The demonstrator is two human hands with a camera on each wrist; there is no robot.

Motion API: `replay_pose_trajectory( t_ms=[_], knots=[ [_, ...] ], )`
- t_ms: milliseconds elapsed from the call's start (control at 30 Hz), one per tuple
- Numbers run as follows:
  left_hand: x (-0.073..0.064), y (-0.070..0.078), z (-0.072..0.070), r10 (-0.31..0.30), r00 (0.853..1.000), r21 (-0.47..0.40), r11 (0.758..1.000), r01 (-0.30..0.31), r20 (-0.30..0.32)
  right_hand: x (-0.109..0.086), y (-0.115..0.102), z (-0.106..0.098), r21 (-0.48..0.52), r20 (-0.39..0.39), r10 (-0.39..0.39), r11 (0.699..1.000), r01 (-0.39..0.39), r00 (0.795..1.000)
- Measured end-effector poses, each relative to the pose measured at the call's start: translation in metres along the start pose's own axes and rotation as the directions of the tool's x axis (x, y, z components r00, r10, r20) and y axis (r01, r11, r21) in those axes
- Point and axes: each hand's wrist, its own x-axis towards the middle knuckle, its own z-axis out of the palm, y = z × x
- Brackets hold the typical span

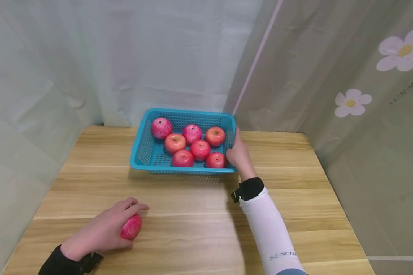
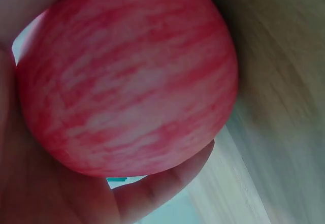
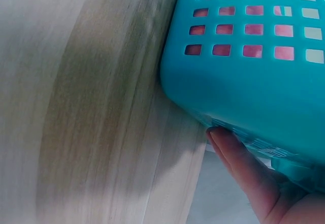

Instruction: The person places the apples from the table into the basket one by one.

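My left hand (image 1: pixel 106 229) holds a red streaked apple (image 1: pixel 132 227) at the front left of the wooden table. In the left wrist view that apple (image 2: pixel 132 82) fills most of the picture, with the thumb and fingers around its sides. At the back of the table stands a blue plastic basket (image 1: pixel 141 167) with perforated walls, and several red apples (image 1: pixel 200 149) lie in it. My right hand (image 1: pixel 240 152) grips the basket's right end, thumb at the rim and fingers along the outer side. Close up in the right wrist view, fingers (image 3: pixel 244 168) lie against the basket wall (image 3: pixel 244 97).
The wooden table (image 1: pixel 192 214) ends at the back against a pale curtain (image 1: pixel 179 53). Another curtain with white flowers (image 1: pixel 353 103) hangs along the right side. Black bands (image 1: pixel 250 189) are worn on both wrists.
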Motion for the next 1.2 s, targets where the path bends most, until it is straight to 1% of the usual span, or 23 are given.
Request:
replay_pose_trajectory(
  t_ms=[233,500,733,800,900,1033,1133,1200],
  knots=[
    [0.0,-0.001,-0.001,0.009,1.0,0.013,1.0,-0.009,-0.007,0.0,-0.001,0.001,-0.011,0.0,0.012,1.0,-0.012,1.0],
    [-0.001,-0.001,-0.003,-0.004,1.0,0.036,0.999,0.004,-0.007,0.002,0.0,0.002,-0.009,0.0,0.01,1.0,-0.01,1.0],
    [0.002,0.0,-0.012,0.01,1.0,0.02,1.0,-0.009,-0.014,0.001,0.0,0.0,-0.009,0.005,0.014,1.0,-0.014,1.0],
    [0.004,0.001,-0.016,0.019,0.999,0.031,0.999,-0.018,-0.027,0.001,0.0,0.001,-0.008,0.003,0.012,1.0,-0.012,1.0],
    [0.007,0.005,-0.023,0.05,0.996,0.053,0.998,-0.046,-0.069,0.001,0.0,0.001,-0.012,0.001,0.009,1.0,-0.009,1.0],
    [0.012,0.011,-0.03,0.093,0.988,0.072,0.994,-0.085,-0.124,0.001,0.0,0.001,-0.012,-0.004,-0.003,1.0,0.003,1.0],
    [0.016,0.015,-0.036,0.121,0.981,0.076,0.991,-0.11,-0.151,0.0,0.001,0.001,-0.014,-0.003,-0.006,1.0,0.006,1.0],
    [0.02,0.017,-0.041,0.144,0.974,0.08,0.988,-0.132,-0.175,0.001,0.001,0.0,-0.011,-0.003,-0.005,1.0,0.005,1.0]
  ],
)
